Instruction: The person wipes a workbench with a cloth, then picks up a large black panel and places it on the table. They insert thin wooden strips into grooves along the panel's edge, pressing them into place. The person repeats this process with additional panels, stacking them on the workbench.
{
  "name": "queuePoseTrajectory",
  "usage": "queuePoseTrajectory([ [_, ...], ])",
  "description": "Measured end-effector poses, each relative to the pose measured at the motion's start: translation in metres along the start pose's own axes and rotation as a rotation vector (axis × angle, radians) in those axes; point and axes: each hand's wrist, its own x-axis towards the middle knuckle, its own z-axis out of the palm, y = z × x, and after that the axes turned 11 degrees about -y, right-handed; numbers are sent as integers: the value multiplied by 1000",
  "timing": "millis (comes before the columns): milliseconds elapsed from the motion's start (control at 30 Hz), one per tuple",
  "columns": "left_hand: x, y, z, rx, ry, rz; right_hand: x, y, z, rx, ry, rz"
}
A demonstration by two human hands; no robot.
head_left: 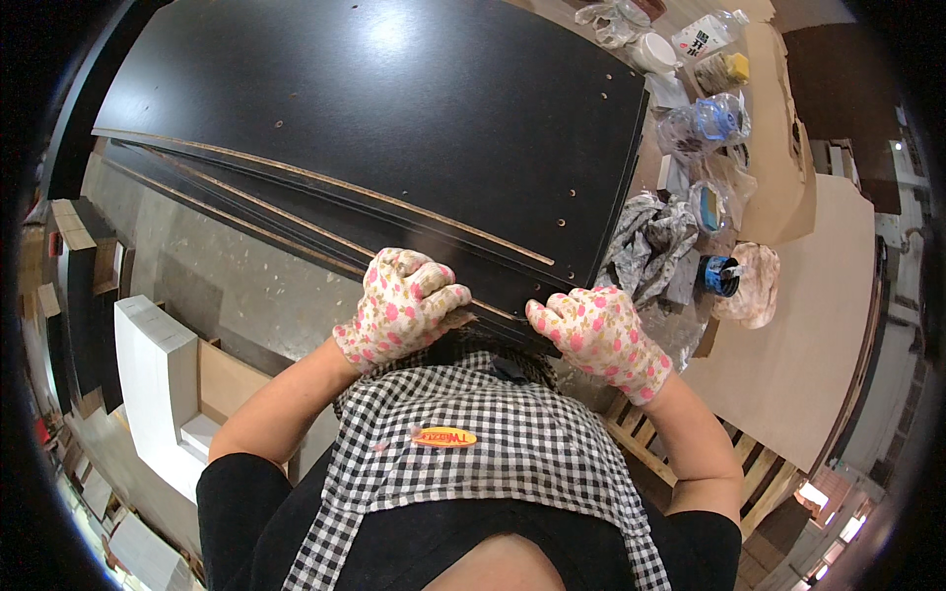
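Note:
A stack of black panels [394, 118] with several small holes lies in front of me, their bare brown edges showing along the near side. My left hand [404, 305], in a white glove with pink flowers, curls closed over the near edge of a lower black panel [443, 254]. My right hand [603, 340], gloved alike, is closed at the near right corner of that panel, thumb and fingers bent toward the edge. The undersides of both grips are hidden. My checked apron [473, 404] sits close against the stack's near edge.
Right of the stack lie a crumpled grey cloth [647, 246], a plastic bottle [709, 32], a clear jug with a blue part [705, 125], a blue-and-black tin [719, 276] and a pinkish cloth [754, 286]. White boxy pieces [158, 364] stand on the floor at left.

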Motion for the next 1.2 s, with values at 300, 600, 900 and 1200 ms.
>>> queuePoseTrajectory([
  [300,-2,-1,1,-8,35,12,-1,3,-3,7,-6,-72],
  [600,-2,-4,-2,-60,40,47,-3,9,-5,6,-28,-97],
  [900,-2,-2,1,-55,53,27,2,6,-5,28,-49,-52],
  [1200,-3,-1,-5,-48,18,26,-6,3,-6,51,-25,-94],
])
